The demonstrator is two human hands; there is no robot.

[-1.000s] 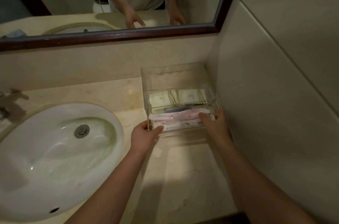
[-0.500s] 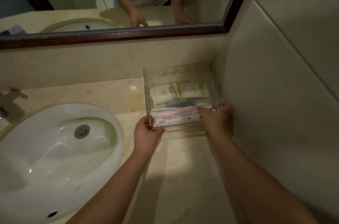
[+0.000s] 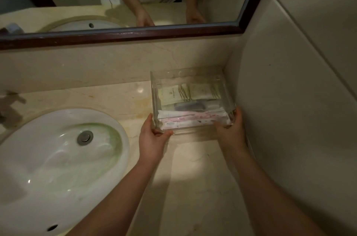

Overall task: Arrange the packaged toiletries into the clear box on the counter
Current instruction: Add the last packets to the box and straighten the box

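The clear box stands on the counter in the back right corner, close to the backsplash and the side wall. Inside lie cream packets at the back, a dark packaged item in the middle and pink and white packets along the front. My left hand grips the box's front left corner, thumb over the edge. My right hand holds the front right corner, fingers around the side wall.
A white oval sink with a metal drain fills the left of the beige marble counter. A dark-framed mirror hangs above the backsplash. A tiled wall rises at the right. A tap is partly seen at the far left.
The box has slid away from me toward the back corner, both hands staying on its front corners. My right fingers have left the pink packets and now hold the box's side.
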